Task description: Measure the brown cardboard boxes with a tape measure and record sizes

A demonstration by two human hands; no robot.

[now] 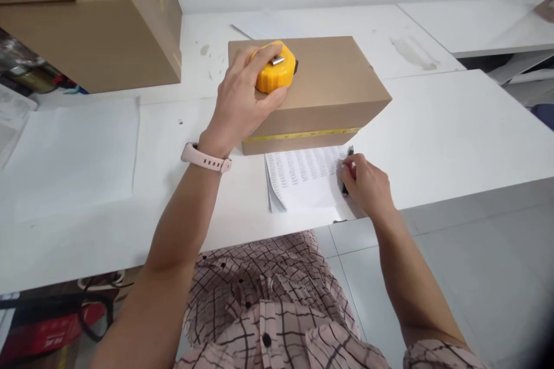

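A closed brown cardboard box (329, 78) lies on the white table (454, 127). My left hand (240, 98) grips a yellow tape measure (274, 67) on the box's top near its left end. Its yellow tape (303, 135) is stretched along the box's front lower edge. My right hand (366, 181) is closed on a dark pen (348, 155), its tip on a printed sheet of paper (303, 179) lying in front of the box. A pink watch is on my left wrist.
A large cardboard box (95, 29) stands at the back left. White sheets (73, 155) cover the table's left part. A second table (476, 23) stands at the back right. The table's front edge is close to my body; floor tiles show below it.
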